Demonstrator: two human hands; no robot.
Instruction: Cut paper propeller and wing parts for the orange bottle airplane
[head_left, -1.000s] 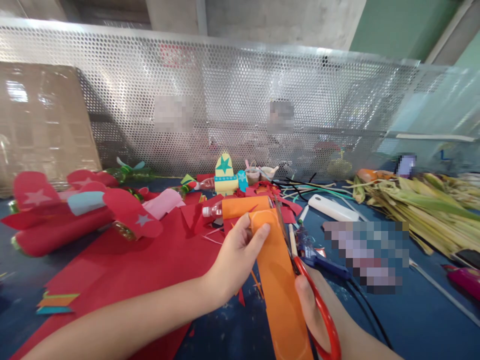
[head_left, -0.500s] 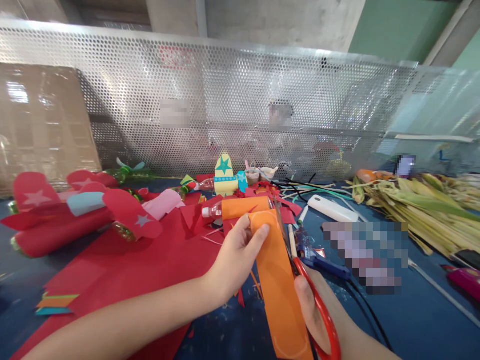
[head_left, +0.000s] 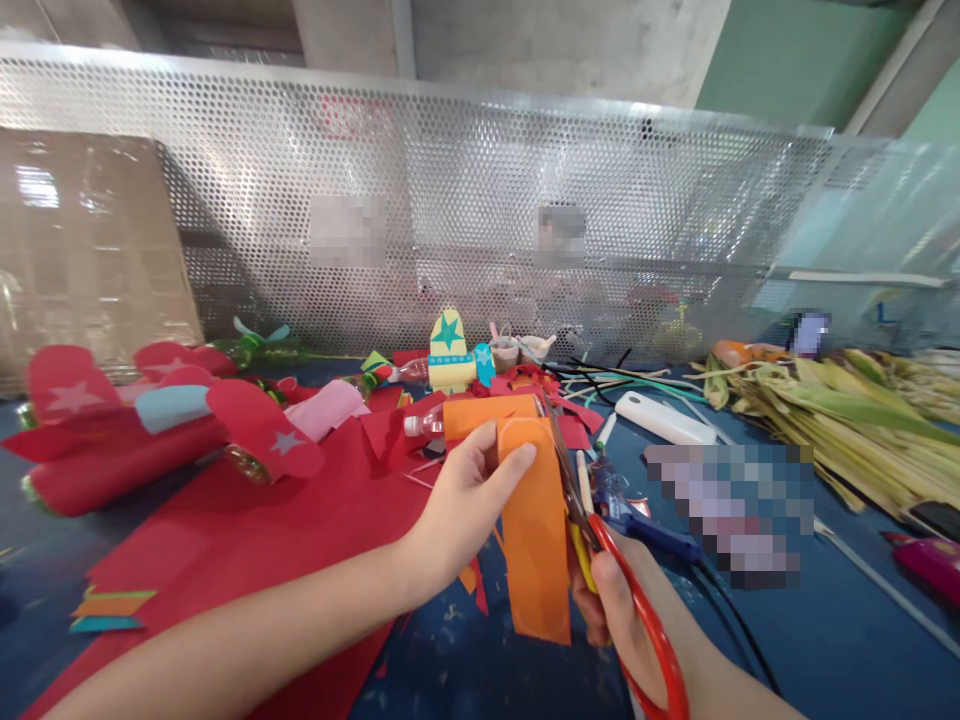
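We look down past our own bare arms at a dark blue table (head_left: 435, 655) crowded with craft scraps. In the middle, our left hand (head_left: 466, 495) has the upper end of an orange strip (head_left: 536, 545); its grip is closed to a pinch, thumb flat on the front and fingers tucked behind. The strip hangs down towards us, and we cannot tell whether its lower end touches the table. A faint pale line curves round its top corners. Our right hand (head_left: 626, 622) is wrapped about the handle of red scissors (head_left: 606, 535), thumb bent over the loop, blades pointing away along the strip's right edge. They look nearly closed, but whether they bite the paper is hard to tell. We judge the step in hand to be trimming that edge; the next cut calls for a steady left pinch, the blades parted and lined up with the pale line. Just beyond the strip lies a clear bottle (head_left: 487, 415) wrapped in orange. Red paper (head_left: 300, 530) spreads to our left, near red planes (head_left: 127, 470); to our right are a blue glue gun (head_left: 660, 535) and dry husks (head_left: 817, 425).
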